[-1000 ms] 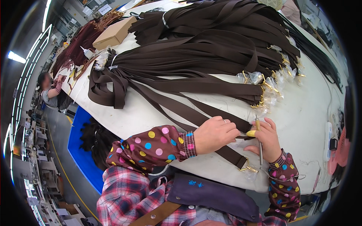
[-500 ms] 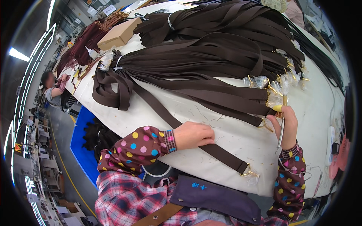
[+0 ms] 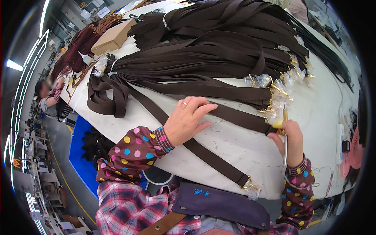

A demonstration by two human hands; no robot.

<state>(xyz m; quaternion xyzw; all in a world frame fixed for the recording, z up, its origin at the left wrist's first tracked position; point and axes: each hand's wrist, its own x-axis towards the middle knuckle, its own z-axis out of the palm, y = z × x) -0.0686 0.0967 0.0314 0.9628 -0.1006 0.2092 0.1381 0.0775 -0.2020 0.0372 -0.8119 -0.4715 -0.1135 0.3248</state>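
Left hand (image 3: 187, 122) moved to flat strap (image 3: 243, 118), metallic rod (image 3: 285, 152) in right hand (image 3: 294, 141)

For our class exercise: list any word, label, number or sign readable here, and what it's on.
Purple cloth panel: blue characters, visible but not copied out here.
White sign, upper left background: dark markings, too small to read.
Small orange panel, far left: too small to read.

blue characters (image 3: 201, 192) stand on the purple cloth (image 3: 231, 211); a white sign (image 3: 103, 12) bears print too small to read.
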